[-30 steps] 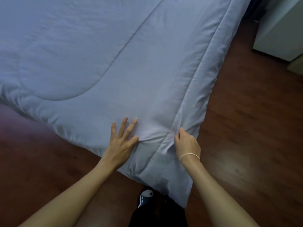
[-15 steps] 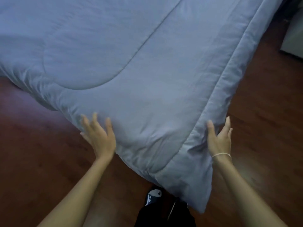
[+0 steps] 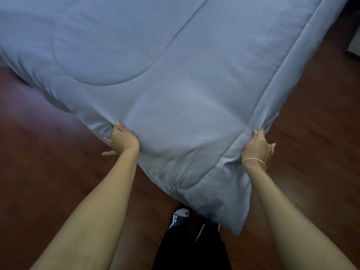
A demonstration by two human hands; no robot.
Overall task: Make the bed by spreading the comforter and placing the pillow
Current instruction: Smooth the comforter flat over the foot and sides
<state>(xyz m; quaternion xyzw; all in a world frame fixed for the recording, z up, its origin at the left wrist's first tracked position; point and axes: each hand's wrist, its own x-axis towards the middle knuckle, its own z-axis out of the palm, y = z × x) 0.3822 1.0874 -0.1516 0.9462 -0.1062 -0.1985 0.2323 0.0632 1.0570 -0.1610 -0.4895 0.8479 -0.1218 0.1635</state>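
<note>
A pale blue quilted fabric comforter (image 3: 175, 78) is shown spread over the bed, its near corner hanging toward 6 o'clock above the dark reddish-brown wooden floor (image 3: 39, 182). The left hand (image 3: 121, 139), at 9 o'clock of that corner, is pinched into a bunched fold of the cloth. The right hand (image 3: 257, 148), at 3 o'clock and well apart, is clamped on the stitched border; a thin pale wristband (image 3: 253, 161) is worn. A black-and-white shoe (image 3: 180, 216) is seen below.

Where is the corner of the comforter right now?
In the head view the comforter's corner hangs low in the middle, just right of the person's shoe, below and between the left hand and right hand gripping its edges.
</note>
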